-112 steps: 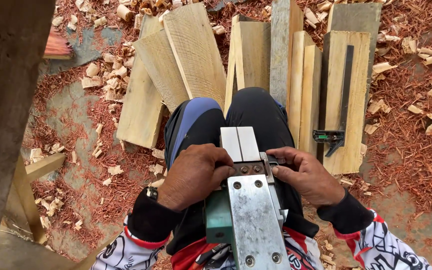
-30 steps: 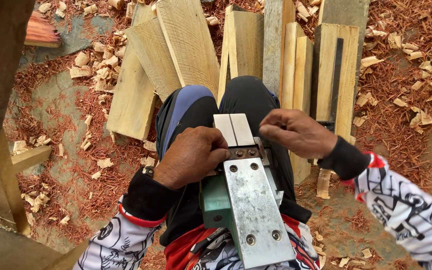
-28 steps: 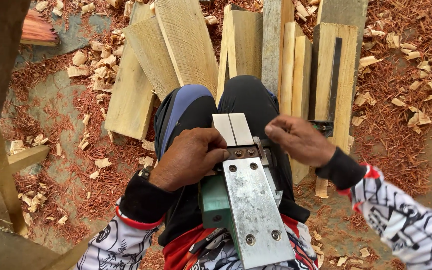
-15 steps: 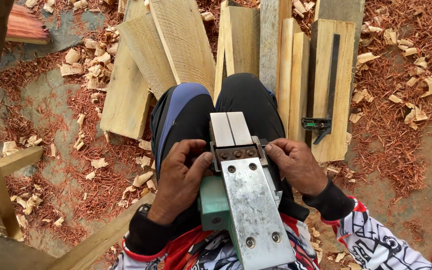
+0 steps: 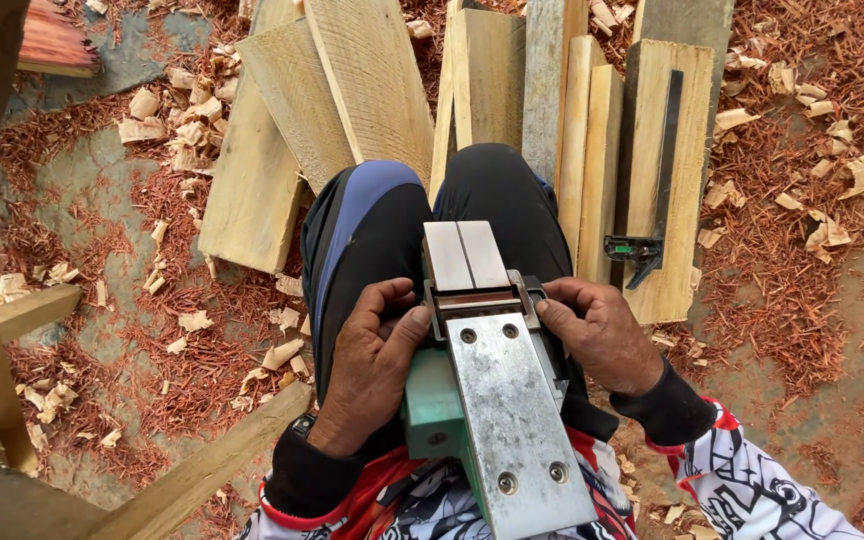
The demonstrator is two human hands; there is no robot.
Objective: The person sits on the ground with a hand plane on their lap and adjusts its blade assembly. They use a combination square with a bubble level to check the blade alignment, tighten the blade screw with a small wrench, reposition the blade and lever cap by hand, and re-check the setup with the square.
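Left hand point(image 5: 377, 375) curled against the left flank of an upturned electric planer point(image 5: 497, 400) resting on the lap, fingers bent and pressing its green body; right hand point(image 5: 597, 335) cupped on the right flank, fingertips touching near the blade slot; pale planks point(image 5: 352, 90) ahead on ground strewn with red shavings point(image 5: 782, 250).

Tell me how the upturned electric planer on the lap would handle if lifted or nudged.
The planer is probably stiff and heavy for its size, given its thick metal soleplates. Resting sole-up on the thighs, it may tip sideways; the left hand and right hand flank it. The smooth plate looks slippery.
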